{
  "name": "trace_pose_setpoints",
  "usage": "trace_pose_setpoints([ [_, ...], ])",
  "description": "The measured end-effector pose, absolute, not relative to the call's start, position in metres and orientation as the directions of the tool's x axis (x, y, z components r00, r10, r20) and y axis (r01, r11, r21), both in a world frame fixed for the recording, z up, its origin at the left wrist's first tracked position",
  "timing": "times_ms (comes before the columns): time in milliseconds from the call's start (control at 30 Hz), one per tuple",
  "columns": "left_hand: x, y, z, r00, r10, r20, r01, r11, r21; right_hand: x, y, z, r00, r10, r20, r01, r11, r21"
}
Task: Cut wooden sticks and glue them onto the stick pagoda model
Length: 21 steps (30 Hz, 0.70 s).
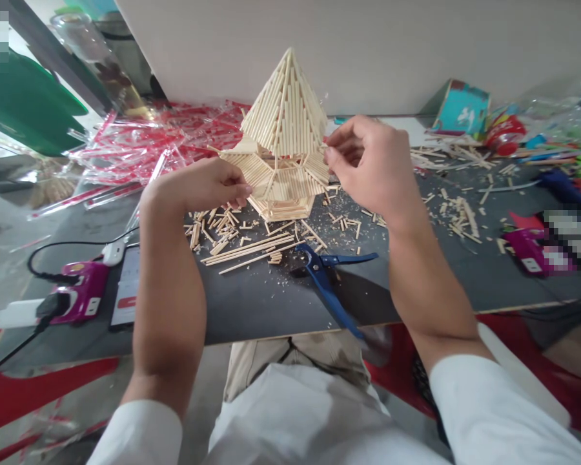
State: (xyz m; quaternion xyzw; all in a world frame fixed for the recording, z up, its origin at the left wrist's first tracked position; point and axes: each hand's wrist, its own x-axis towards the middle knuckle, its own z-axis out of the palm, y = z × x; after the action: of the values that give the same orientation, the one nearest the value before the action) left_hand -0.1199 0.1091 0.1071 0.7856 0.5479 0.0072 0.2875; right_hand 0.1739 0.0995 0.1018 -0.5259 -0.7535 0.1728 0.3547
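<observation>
Model [285,132] of pale wooden sticks stands upright on the dark table [256,313], near its far side, between the 2 hands: a pointed roof on top, a wider sloping tier beneath it and a flat-edged base at the bottom. The left hand [215,184] is at the lower tier's left edge, fingers curled and thumb tip close to them; whether they grip it I cannot tell. The right hand [368,161] is raised at the model's right side, thumb and fingertips drawn near each other beside the roof's lower edge; I cannot tell if anything is pinched there. In front of the base lie several long loose sticks [252,251] and, nearer the table's front edge, a blue-handled cutter [328,290]. Short offcuts [223,223] are scattered around. Red and clear plastic wrappers [164,142] heap up behind the left hand, and a phone [127,290] lies beside the left forearm, next to a magenta power strip [84,294]
</observation>
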Motion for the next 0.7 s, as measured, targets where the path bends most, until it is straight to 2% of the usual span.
trace_pose_setpoints([
  [167,-0.1209,0.1097,0.1064,0.404,0.868,-0.289,0.861,-0.253,0.441,0.1711,0.1005,0.0998,-0.205,0.92,0.334,0.674,0.38,-0.634],
  [400,-0.1251,0.1142,0.1011,0.419,0.863,-0.283,0.863,-0.282,0.418,0.1675,0.105,0.094,-0.211,0.842,0.496,0.656,0.498,-0.567],
  [700,-0.1206,0.1095,0.1053,0.402,0.878,-0.26,0.877,-0.287,0.386,0.1668,0.1045,0.0949,-0.199,0.871,0.449,0.67,0.455,-0.586],
])
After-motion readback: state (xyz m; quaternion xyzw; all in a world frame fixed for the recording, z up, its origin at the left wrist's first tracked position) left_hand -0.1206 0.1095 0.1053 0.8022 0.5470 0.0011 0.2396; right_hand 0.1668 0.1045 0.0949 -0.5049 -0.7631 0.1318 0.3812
